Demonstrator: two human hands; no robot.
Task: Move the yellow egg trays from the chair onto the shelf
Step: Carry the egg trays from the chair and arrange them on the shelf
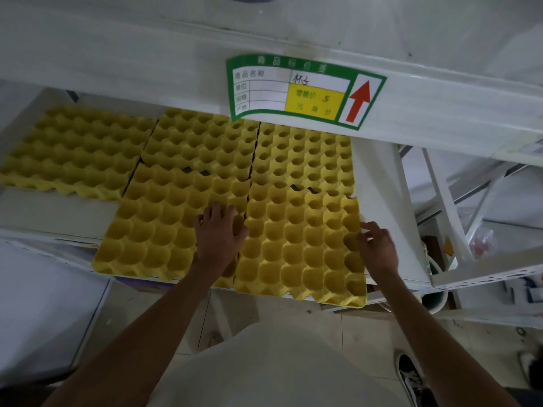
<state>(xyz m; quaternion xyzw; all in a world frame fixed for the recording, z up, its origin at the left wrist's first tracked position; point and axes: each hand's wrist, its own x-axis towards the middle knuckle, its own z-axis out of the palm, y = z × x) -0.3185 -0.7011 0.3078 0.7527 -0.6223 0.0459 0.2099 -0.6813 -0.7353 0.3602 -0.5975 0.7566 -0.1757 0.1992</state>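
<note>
Several yellow egg trays lie flat on the white shelf (58, 210): a back row with one at the left (76, 151), one in the middle (202, 142) and one at the right (305, 154), and a front row of two. My left hand (219, 233) rests with spread fingers on the seam between the front left tray (155, 224) and the front right tray (299, 248). The fingers of my right hand (377, 248) pinch the right edge of the front right tray. Both front trays overhang the shelf's front edge. The chair is out of view.
An upper shelf board (440, 98) with a green price label (302, 89) hangs just above the trays. White rack posts (443, 207) and stored items stand at the right. Tiled floor (264, 312) lies below, with a dark shoe (411, 377) at the lower right.
</note>
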